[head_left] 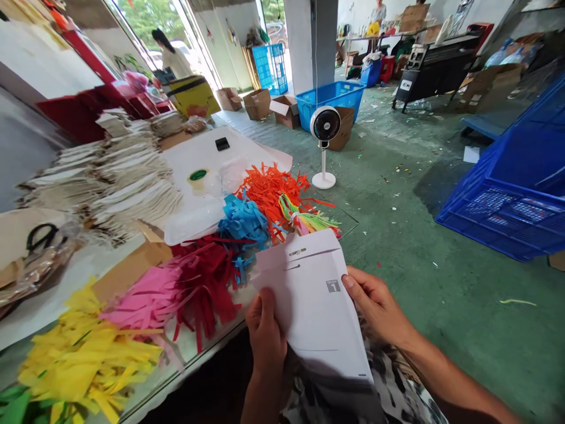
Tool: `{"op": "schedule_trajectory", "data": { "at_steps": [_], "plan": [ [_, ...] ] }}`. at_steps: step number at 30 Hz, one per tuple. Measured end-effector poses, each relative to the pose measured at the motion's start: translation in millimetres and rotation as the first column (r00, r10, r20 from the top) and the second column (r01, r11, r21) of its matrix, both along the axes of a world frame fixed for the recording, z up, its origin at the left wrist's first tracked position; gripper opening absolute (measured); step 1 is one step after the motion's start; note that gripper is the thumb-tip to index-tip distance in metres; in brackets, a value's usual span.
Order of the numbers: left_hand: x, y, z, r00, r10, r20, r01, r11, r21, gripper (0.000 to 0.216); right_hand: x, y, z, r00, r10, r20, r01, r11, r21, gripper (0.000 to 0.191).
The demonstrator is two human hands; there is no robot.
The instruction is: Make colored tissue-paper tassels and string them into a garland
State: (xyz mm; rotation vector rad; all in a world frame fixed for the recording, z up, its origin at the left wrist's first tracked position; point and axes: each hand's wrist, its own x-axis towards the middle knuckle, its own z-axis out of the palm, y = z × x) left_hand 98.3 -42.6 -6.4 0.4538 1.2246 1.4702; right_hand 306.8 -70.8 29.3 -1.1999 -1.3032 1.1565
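Both hands hold a white paper envelope (315, 306) printed with a grey square marked 1, just off the table's near edge above my lap. My left hand (266, 338) grips its lower left edge, thumb on top. My right hand (377, 306) holds its right edge, thumb near the grey square. A bundle of mixed-colour tissue tassels (309, 221) pokes out behind the envelope's top. On the table to the left lie piles of cut tissue fringe: yellow (83, 359), pink (150, 300), red (207, 277), blue (242, 221) and orange (269, 188).
Stacks of white paper bags (110, 182) fill the table's left side, with scissors (42, 235) and a tape roll (198, 175). A standing fan (325, 126) is on the green floor beyond. Blue crates (516, 194), cardboard boxes (258, 103) and a person (170, 53) stand farther off.
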Motion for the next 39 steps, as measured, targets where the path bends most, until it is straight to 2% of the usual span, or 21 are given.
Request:
{"op": "schedule_trajectory", "data": {
  "at_steps": [4, 5, 7, 10, 15, 19, 25, 30, 35, 39],
  "plan": [
    [2.1, -2.5, 2.2, 0.999, -0.041, 0.025, 0.041, 0.999, -0.002, 0.056, -2.3, -1.7, -13.0, 0.983, -0.18, 0.041, 0.179, 0.983, 0.03, 0.043],
    [2.0, -2.4, 2.5, 0.999, -0.041, 0.027, 0.041, 0.999, -0.004, 0.056, -2.1, -2.2, -15.2, 0.985, -0.172, 0.011, 0.172, 0.985, 0.012, 0.04],
    [0.6, -0.9, 2.2, 1.0, -0.011, 0.022, 0.011, 1.0, -0.011, 0.056, -0.5, -3.8, -18.3, 0.995, -0.078, -0.068, 0.075, 0.996, -0.049, 0.035],
    [-2.5, 2.6, 1.1, 0.999, 0.037, 0.004, -0.037, 0.999, -0.02, 0.056, 2.4, -7.4, -23.4, 0.992, 0.055, -0.116, -0.067, 0.993, -0.102, 0.038],
    [-2.3, 4.4, 2.0, 1.0, 0.012, 0.014, -0.012, 1.0, -0.01, 0.057, 3.8, -7.5, -33.3, 0.991, -0.013, -0.131, -0.007, 0.988, -0.152, 0.039],
    [-0.7, 1.1, 2.8, 0.999, -0.019, -0.028, 0.02, 0.999, 0.045, 0.053, 5.3, 0.8, -28.8, 0.987, -0.018, -0.159, 0.003, 0.996, -0.091, 0.037],
    [3.9, 1.2, 4.5, 0.998, -0.068, -0.006, 0.068, 0.997, 0.038, 0.052, 7.9, 6.1, -23.3, 0.974, -0.204, -0.1, 0.194, 0.975, -0.105, 0.036],
    [6.9, 4.2, 5.6, 0.99, -0.133, -0.044, 0.136, 0.988, 0.071, 0.048, 10.7, 14.6, -15.9, 0.977, -0.169, -0.133, 0.164, 0.985, -0.052, 0.034],
    [14.7, -1.1, 11.4, 0.965, -0.149, -0.217, 0.189, 0.967, 0.174, 0.042, 1.6, 19.6, -10.6, 0.972, -0.233, -0.005, 0.233, 0.969, 0.079, 0.056],
    [20.1, -5.4, 21.1, 0.985, -0.097, -0.139, 0.131, 0.957, 0.259, 0.062, -5.5, 12.3, -19.5, 0.942, -0.335, 0.023, 0.329, 0.935, 0.131, 0.058]
  ]
}}
